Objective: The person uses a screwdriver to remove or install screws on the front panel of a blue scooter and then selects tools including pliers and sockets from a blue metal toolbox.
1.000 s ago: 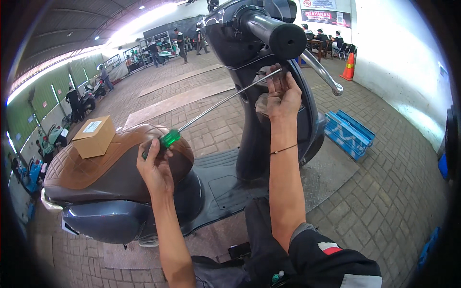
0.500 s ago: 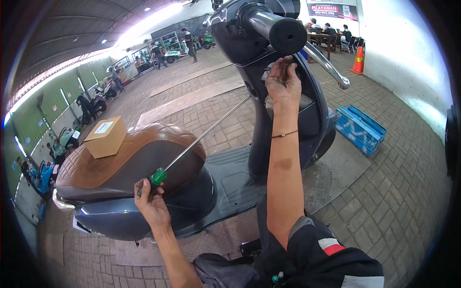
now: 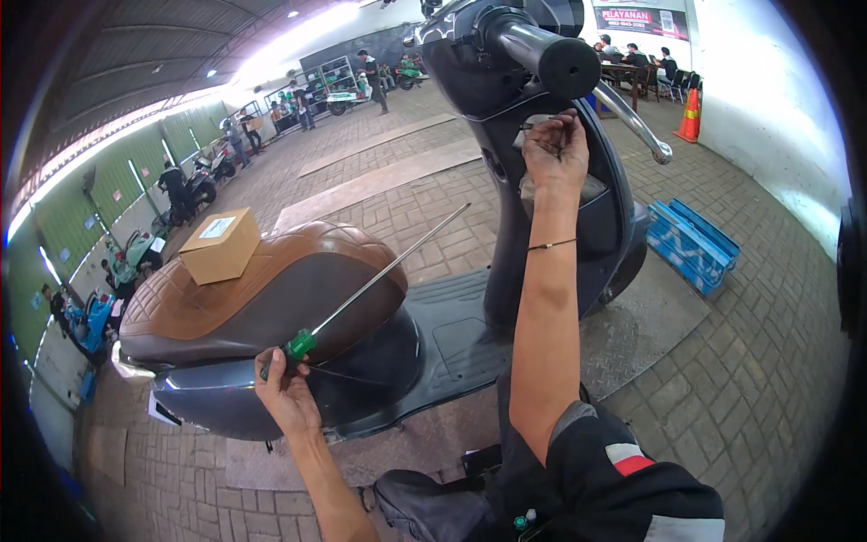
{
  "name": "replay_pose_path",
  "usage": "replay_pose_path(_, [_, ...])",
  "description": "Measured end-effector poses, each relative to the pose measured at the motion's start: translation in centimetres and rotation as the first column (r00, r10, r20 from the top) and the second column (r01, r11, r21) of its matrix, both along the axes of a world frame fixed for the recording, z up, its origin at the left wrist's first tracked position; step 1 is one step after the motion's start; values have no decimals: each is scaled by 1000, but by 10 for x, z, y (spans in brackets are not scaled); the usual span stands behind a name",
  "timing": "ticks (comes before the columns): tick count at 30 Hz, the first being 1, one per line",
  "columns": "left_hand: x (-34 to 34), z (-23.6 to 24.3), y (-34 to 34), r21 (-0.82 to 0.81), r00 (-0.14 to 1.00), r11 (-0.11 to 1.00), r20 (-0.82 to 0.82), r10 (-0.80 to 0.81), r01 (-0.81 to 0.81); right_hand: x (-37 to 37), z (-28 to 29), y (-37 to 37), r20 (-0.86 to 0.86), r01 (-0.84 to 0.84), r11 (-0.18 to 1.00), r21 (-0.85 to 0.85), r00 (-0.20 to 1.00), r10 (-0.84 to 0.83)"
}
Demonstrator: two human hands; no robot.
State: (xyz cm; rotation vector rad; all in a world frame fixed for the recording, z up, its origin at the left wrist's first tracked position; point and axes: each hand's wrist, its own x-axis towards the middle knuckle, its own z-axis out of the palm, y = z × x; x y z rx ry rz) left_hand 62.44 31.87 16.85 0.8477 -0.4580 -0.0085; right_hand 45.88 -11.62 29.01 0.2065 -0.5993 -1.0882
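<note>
One screwdriver (image 3: 301, 343), gripped in our left hand (image 3: 287, 397), has drawn back from our right hand (image 3: 554, 155), now working alone at the scooter's front panel (image 3: 508, 262); whether it grasps anything, we cannot tell.

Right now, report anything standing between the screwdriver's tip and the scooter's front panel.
Nothing visible does: the left hand holds the screwdriver, and only floor shows in the gap before the front panel.

The screwdriver shaft (image 3: 390, 271) is smooth, shiny metal.
</note>
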Motion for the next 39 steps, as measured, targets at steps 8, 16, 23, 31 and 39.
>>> replay_pose_path(8, [4, -5, 3, -15, 1000, 1000, -1, -26, 26, -18, -17, 21, -431, 335, 941, -52, 842, -323])
replay_pose_path(16, [-6, 2, -17, -37, 999, 998, 2, -51, 51, -43, -4, 42, -170, 129, 949, -286, 968, -183])
replay_pose_path(23, [-8, 3, -16, -23, 998, 998, 16, -53, 53, -46, -13, 28, -178, 129, 967, -220, 969, -170])
replay_pose_path(31, [-14, 0, -20, -48, 998, 998, -28, -50, 49, -49, -8, 14, 64, -25, 967, -254, 997, 43])
replay_pose_path(39, [-7, -7, -8, 16, 997, 997, 29, -74, 73, -44, 18, 6, 28, -11, 994, -108, 1000, 14])
